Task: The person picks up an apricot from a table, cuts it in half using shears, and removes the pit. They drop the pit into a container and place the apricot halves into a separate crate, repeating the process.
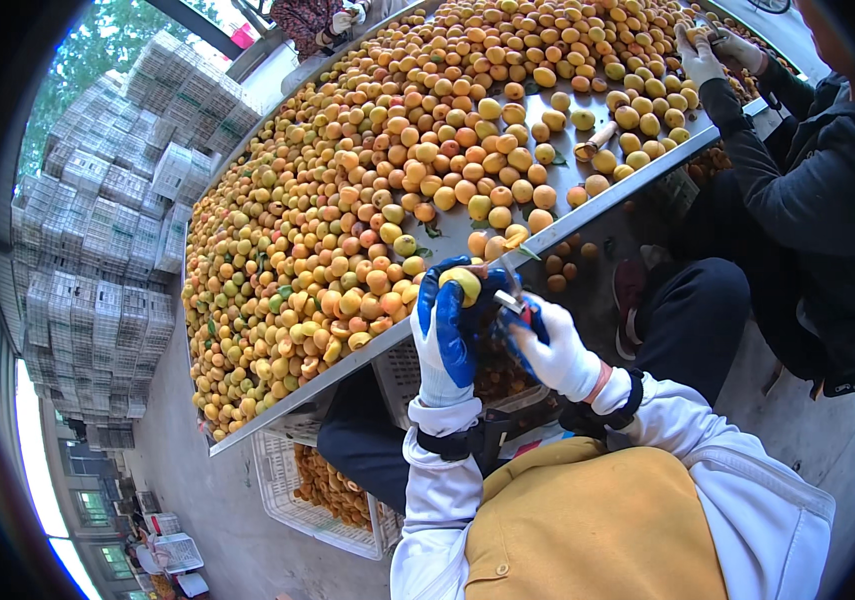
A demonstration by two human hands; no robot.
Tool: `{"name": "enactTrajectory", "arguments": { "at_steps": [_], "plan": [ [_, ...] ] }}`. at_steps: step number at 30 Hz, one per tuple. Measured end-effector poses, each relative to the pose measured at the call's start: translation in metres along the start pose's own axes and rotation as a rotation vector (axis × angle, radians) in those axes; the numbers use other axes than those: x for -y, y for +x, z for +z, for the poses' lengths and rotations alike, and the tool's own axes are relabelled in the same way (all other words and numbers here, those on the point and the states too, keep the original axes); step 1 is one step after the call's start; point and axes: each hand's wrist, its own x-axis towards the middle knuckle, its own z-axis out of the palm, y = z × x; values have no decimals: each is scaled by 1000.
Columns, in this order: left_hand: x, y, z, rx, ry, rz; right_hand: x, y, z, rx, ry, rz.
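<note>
Both my hands wear white gloves with blue coated palms and meet at the near edge of a metal table. A yellow apricot [465, 284] sits in my left hand [447, 335], fingers curled around it. My right hand [555, 350] is closed on a small hand tool [509, 302] with a metal end and a bit of red; its exact kind is hard to make out. The tool's end is close to the apricot, but I cannot tell whether they touch. Loose apricots [347, 230] in yellow and orange cover much of the tabletop just beyond my hands.
The metal table edge [587, 212] runs diagonally before me. Below it, a white crate [272, 480] holds orange-brown pieces. A wooden-handled tool [599, 138] lies among the fruit. A gloved co-worker [807, 170] sits at right, another person [312, 25] beyond. Crates [97, 230] are stacked at left.
</note>
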Motion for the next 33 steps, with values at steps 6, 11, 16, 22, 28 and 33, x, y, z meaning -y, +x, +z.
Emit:
{"name": "enactTrajectory", "arguments": {
  "at_steps": [6,11,16,22,28,33],
  "plan": [
    [13,-12,-5,2,879,305,-3,20,-12,-95,38,121],
    [10,-24,-14,100,1159,466,0,23,-24,119,262,514],
    [10,-34,-21,189,1299,402,12,18,-22,174,286,617],
    [15,-42,-26,121,997,381,13,16,-16,227,517,806],
    [23,-52,-35,55,610,94,11,10,-12,245,384,748],
    [33,-60,-47,9,281,-172,6,8,-7,281,388,869]
  ]
}}
